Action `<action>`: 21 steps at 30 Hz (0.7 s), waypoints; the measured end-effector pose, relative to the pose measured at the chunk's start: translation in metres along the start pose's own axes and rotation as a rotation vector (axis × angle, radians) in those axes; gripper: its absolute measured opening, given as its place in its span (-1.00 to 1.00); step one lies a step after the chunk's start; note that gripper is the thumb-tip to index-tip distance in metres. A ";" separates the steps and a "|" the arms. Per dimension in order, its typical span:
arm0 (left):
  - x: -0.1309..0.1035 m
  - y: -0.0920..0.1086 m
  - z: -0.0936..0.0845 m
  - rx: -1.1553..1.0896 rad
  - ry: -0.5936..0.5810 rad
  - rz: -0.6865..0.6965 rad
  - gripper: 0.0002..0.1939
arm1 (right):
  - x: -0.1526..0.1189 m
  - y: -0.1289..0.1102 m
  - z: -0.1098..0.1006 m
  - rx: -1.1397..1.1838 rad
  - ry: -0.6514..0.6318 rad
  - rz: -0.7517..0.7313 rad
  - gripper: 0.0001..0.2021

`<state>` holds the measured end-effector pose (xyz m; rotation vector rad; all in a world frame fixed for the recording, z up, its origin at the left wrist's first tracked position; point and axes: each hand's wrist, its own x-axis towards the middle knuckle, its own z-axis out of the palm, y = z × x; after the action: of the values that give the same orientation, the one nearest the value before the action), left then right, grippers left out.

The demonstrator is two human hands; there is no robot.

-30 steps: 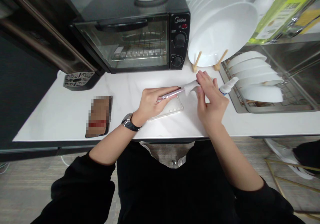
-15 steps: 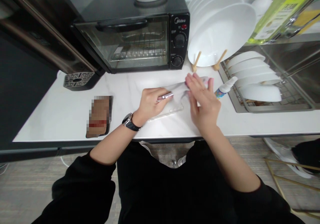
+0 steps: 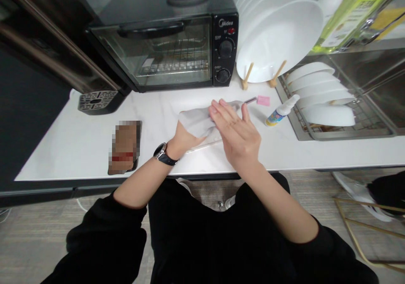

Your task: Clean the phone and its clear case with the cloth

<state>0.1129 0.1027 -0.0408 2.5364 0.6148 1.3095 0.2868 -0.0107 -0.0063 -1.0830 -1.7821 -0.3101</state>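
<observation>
On the white table, the right hand lies flat with fingers spread, pressing a white cloth onto a pink phone whose far end pokes out beyond the fingertips. The left hand grips the phone's near end under the cloth, fingers hidden. A clear phone case lies beneath. A small spray bottle rests just right, near the dish rack.

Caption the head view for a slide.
Right hand wipes a cloth over a phone held by the left hand.
</observation>
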 end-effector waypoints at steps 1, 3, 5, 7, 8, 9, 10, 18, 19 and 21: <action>0.004 0.006 -0.002 0.013 0.040 0.031 -0.49 | -0.002 0.013 -0.004 -0.010 0.010 0.009 -0.26; 0.014 0.022 -0.007 0.017 0.098 0.054 -0.63 | -0.007 0.041 -0.012 -0.035 0.031 0.054 -0.31; 0.022 0.035 -0.010 0.013 0.140 0.074 -0.75 | -0.011 0.060 -0.018 -0.077 0.054 0.094 -0.38; 0.026 0.041 -0.010 0.020 0.166 0.086 -0.75 | -0.012 0.061 -0.020 -0.087 0.050 0.119 -0.40; 0.027 0.041 -0.010 0.036 0.178 0.103 -0.73 | -0.011 0.054 -0.018 -0.077 0.039 0.121 -0.38; 0.026 0.038 -0.010 0.060 0.191 0.129 -0.65 | -0.009 0.043 -0.015 -0.061 0.025 0.117 -0.36; 0.024 0.034 -0.009 0.084 0.203 0.161 -0.56 | -0.006 0.030 -0.012 -0.040 0.015 0.101 -0.34; 0.016 0.017 -0.009 0.170 0.246 0.337 -0.58 | 0.006 0.003 -0.007 -0.017 -0.034 -0.033 -0.35; 0.018 0.021 -0.009 0.145 0.252 0.291 -0.64 | 0.004 0.016 -0.011 -0.042 -0.021 -0.012 -0.36; 0.023 0.031 -0.011 0.075 0.234 0.186 -0.77 | -0.001 0.044 -0.018 -0.089 0.003 0.072 -0.41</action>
<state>0.1245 0.0856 -0.0060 2.5722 0.4877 1.6944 0.3326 0.0027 -0.0093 -1.2062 -1.7364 -0.3493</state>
